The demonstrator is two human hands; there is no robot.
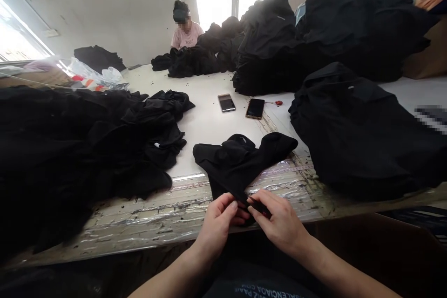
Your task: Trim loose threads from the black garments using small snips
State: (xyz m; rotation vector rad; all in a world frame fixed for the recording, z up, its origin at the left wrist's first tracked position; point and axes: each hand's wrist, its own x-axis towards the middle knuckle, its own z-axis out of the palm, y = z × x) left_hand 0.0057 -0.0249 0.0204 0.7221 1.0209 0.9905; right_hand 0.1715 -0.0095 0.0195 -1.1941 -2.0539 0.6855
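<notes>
A black garment (234,165) lies spread at the table's front edge, a small pale mark showing near its top. My left hand (220,219) is closed on the garment's near end, thumb and fingers pinching the cloth. Close beside it, my right hand (277,218) is curled around small dark thread snips (259,206), whose tip points at the cloth by my left fingers. Part of the snips is hidden in the palm. The garment's nearest edge hangs at the table rim, partly covered by my hands.
Black garments form a loose heap (132,135) on the left and a stack (363,135) on the right. Taller stacks (268,46) stand behind. Two phones (226,103) (255,108) lie mid-table. Clear tape covers the worn table edge (146,223). Another person (186,32) is at the far end.
</notes>
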